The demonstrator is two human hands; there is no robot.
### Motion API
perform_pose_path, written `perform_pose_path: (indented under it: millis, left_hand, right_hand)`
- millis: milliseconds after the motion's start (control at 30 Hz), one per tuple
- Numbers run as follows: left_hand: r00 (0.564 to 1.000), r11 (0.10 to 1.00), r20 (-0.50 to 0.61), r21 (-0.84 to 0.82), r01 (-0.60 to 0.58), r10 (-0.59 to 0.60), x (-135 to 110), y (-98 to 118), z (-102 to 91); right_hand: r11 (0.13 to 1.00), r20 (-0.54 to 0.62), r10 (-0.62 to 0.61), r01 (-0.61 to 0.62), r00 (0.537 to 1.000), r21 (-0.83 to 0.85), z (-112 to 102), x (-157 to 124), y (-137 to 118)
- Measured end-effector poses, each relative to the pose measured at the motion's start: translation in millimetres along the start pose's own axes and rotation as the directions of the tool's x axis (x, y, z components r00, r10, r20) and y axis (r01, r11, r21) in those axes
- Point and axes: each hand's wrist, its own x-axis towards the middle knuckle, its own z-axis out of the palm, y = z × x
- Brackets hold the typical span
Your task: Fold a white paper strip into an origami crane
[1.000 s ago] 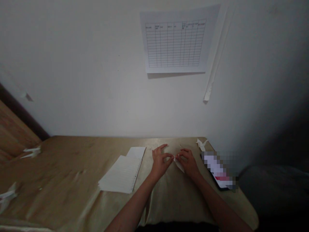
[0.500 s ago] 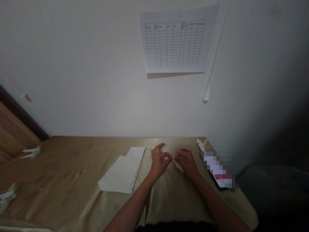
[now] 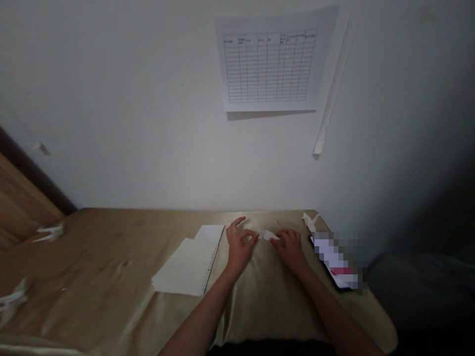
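A small folded piece of white paper (image 3: 270,236) lies between my hands, over the table near the wall. My right hand (image 3: 292,248) pinches its right side between thumb and fingers. The thumb and index finger of my left hand (image 3: 238,246) are pressed together at the paper's left end, the other fingers raised. A faint pale bit shows by those fingertips; whether it belongs to the same paper is too dim to tell. Left of my left hand sits a stack of lined paper sheets (image 3: 185,267) with a perforated edge.
A phone (image 3: 339,282), partly blurred out, lies on the right of the cloth-covered table (image 3: 111,252). Behind it stands a folded paper figure (image 3: 310,221). More folded paper figures (image 3: 51,231) rest at the left. A printed table sheet (image 3: 272,69) hangs on the wall.
My hands have moved apart from each other, the left one going left. The small paper, earlier pointing down beside my right hand, now stretches across the gap between my fingertips.
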Motion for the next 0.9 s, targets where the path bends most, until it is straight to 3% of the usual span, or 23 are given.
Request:
perform_pose_path:
  millis: [200, 467, 667, 800, 900]
  left_hand:
    - [1.000, 1.000, 0.013, 0.019, 0.006, -0.006, -1, -1, 2.7]
    - [0.985, 0.998, 0.173, 0.055, -0.009, 0.000, 3, -8, 3.3]
    - [0.977, 0.995, 0.211, 0.098, 0.021, -0.041, 8, -24, -1.3]
    - [0.945, 0.983, 0.305, 0.168, 0.071, -0.121, 8, -32, 1.5]
    - [0.894, 0.966, 0.389, 0.213, 0.148, -0.223, 7, -27, 0.9]
  right_hand:
    - [0.999, 0.014, 0.021, -0.021, 1.000, 0.042, -1, 2, -2]
    - [0.981, 0.036, 0.088, -0.093, 0.995, 0.170, -6, 7, -3]
    - [0.971, 0.069, 0.093, -0.105, 0.993, 0.213, -15, 11, 2]
    - [0.970, 0.130, 0.025, -0.055, 0.991, 0.239, -19, 12, 2]
    - [0.971, 0.190, -0.015, -0.031, 0.982, 0.238, -20, 12, 0]
